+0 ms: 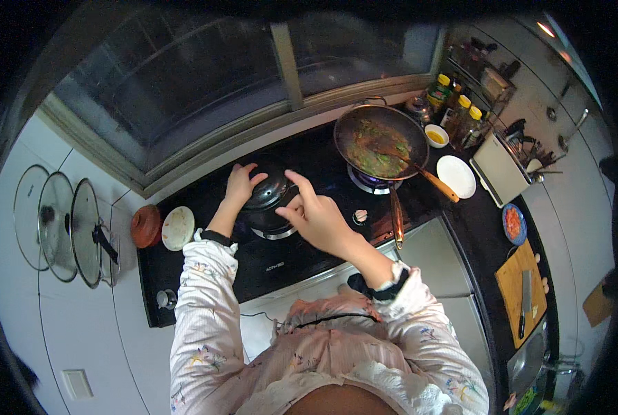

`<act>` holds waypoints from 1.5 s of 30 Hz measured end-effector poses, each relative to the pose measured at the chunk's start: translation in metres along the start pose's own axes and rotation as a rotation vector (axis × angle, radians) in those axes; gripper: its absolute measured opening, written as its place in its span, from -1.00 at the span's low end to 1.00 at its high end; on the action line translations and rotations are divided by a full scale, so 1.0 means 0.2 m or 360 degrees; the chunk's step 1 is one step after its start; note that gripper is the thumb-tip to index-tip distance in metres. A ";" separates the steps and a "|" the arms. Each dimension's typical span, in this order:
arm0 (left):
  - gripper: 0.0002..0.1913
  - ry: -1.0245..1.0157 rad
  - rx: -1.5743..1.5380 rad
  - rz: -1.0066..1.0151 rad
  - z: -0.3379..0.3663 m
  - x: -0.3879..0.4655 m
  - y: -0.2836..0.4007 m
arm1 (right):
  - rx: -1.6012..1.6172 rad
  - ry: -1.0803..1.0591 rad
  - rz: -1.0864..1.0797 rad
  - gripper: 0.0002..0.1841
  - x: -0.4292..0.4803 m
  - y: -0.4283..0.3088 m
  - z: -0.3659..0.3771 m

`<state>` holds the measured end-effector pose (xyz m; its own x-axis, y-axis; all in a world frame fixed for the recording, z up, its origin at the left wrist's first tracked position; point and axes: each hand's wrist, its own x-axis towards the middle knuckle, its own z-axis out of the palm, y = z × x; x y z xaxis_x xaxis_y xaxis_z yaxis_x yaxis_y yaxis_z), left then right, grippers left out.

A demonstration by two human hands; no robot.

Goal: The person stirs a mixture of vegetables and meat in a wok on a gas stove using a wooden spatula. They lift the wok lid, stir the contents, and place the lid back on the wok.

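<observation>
A dark pot (268, 220) with a shiny dark lid (267, 191) stands on the left burner of the black gas hob (309, 254). My left hand (239, 188) is at the pot's left side, its thumb by the lid's edge; whether it grips anything is unclear. At the right side, my right hand (314, 212) has index finger and thumb spread close to the pot, the other fingers curled. A wok (344, 140) of cooked greens sits over a blue flame on the right burner. Inside it rests a wooden spatula (433, 181), handle over the rim.
The wok's handle (397, 218) juts towards me. Right of the wok are a white plate (455, 177), a small bowl (436, 136) and seasoning bottles (462, 111). A knife (527, 298) lies on a wooden board (511, 280). Glass lids (86, 233) hang on the left wall.
</observation>
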<state>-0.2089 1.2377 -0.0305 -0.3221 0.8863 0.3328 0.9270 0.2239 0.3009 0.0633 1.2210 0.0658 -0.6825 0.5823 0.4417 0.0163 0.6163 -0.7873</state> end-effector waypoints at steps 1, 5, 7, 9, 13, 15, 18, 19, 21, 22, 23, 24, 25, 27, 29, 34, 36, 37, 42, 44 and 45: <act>-0.47 0.0017 0.0004 -0.0016 0.00 -0.01 0.00 | 0.0132 -0.0007 -0.0152 -0.41 -0.06 -0.10 -0.07; -0.46 0.0306 -0.0014 0.0069 -0.02 -0.06 0.03 | 0.0208 -0.0572 -0.0491 -0.57 -0.32 -0.59 -0.46; -0.55 0.0604 -0.0012 0.0028 -0.05 -0.13 0.08 | 0.0038 -0.0461 -0.0673 -0.62 -0.41 -0.79 -0.53; -0.60 0.0778 -0.0224 -0.0189 -0.08 -0.26 0.16 | -0.0191 -0.0335 -0.0641 -0.59 -0.48 -0.87 -0.57; -0.58 0.1079 -0.0666 -0.0073 -0.05 -0.61 0.44 | -0.0222 -0.0041 -0.0932 -0.53 -0.56 -0.82 -0.62; -0.60 0.0927 -0.0845 0.0003 0.02 -0.76 0.61 | -0.0204 0.0074 -0.0984 -0.53 -0.58 -0.77 -0.73; -0.65 0.0810 -0.0822 0.0199 0.13 -0.88 0.88 | 0.0043 -0.0127 -0.0944 -0.52 -0.59 -0.74 -0.98; -0.64 0.0707 -0.0956 0.0201 0.18 -0.89 0.96 | 0.0141 -0.0211 -0.1000 -0.52 -0.58 -0.71 -1.06; -0.64 0.0483 -0.0985 0.0025 0.28 -0.90 1.11 | 0.0338 -0.0397 -0.1098 -0.53 -0.57 -0.62 -1.23; -0.64 0.0408 -0.1022 -0.0053 0.36 -0.88 1.20 | 0.0570 -0.0305 -0.1081 -0.55 -0.58 -0.56 -1.19; -0.63 0.0308 -0.1067 -0.0171 0.44 -0.86 1.28 | 0.0652 -0.0282 -0.1066 -0.57 -0.59 -0.52 -1.25; -0.64 0.0287 -0.1223 -0.0263 0.53 -0.83 1.36 | 0.0734 -0.0259 -0.1052 -0.58 -0.61 -0.48 -1.29; -0.61 0.0193 -0.1281 -0.0381 0.61 -0.80 1.43 | 0.0661 -0.0328 -0.1051 -0.60 -0.64 -0.45 -1.40; -0.57 -0.0010 -0.1859 -0.0871 0.75 -0.73 1.56 | 0.0613 -0.0478 -0.0951 -0.69 -0.65 -0.32 -1.62; -0.45 -0.0174 -0.1904 -0.1184 0.82 -0.68 1.66 | 0.0632 -0.0615 -0.0729 -0.81 -0.61 -0.13 -1.84; -0.43 -0.0435 -0.2119 -0.1473 0.87 -0.60 1.78 | -0.1035 -0.0293 0.0747 -0.38 -0.45 0.86 -1.92; -0.56 -0.0427 -0.2031 -0.1451 0.86 -0.58 1.79 | -0.1095 -0.0615 0.0878 0.10 -0.52 1.24 -1.80; -0.58 -0.0423 -0.2018 -0.1448 0.87 -0.58 1.79 | -0.0882 -0.0634 0.0784 0.24 -0.57 1.39 -1.71; -0.64 -0.0348 -0.1998 -0.1431 0.92 -0.60 1.83 | 0.0249 0.0175 0.0208 -0.51 -0.52 1.60 -1.34; -0.65 -0.0320 -0.2032 -0.1467 0.95 -0.63 1.87 | 0.0395 0.0481 0.0262 -0.86 -0.32 1.52 -1.39; -0.66 -0.0274 -0.1933 -0.1440 0.96 -0.63 1.88 | 0.0296 0.0473 0.0129 -0.95 -0.20 1.46 -1.49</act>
<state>0.2178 1.2872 -0.1309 -0.5716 0.6928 -0.4397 -0.3050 0.3181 0.8977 0.3142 1.5352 -0.0533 -0.4418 0.7710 0.4587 -0.0899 0.4707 -0.8777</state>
